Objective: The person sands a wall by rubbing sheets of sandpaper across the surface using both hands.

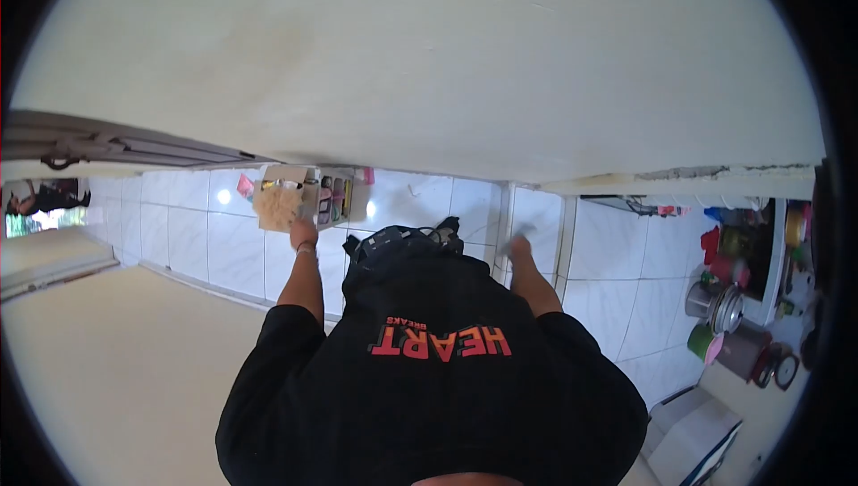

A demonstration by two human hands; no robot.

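My left hand [302, 234] is at the near edge of a fluffy, pale tan item [279, 204] on top of a small box or drawer unit; its fingers are too small to make out. Beside that item, the open compartments [334, 200] hold small coloured things. My right hand [518, 243] hangs over the tiled floor to the right of my body, blurred by motion, with something greyish and indistinct at its fingers. My black shirt [429, 397] with red and orange lettering fills the lower middle of the view.
A pale wall [429, 66] runs across the far side, with a brown door [143, 145] at left. Pink items lie near the box. Pots [726, 309], buckets and a shelf stand at right, with a white appliance [693, 432] below. Another person [54, 196] is at far left.
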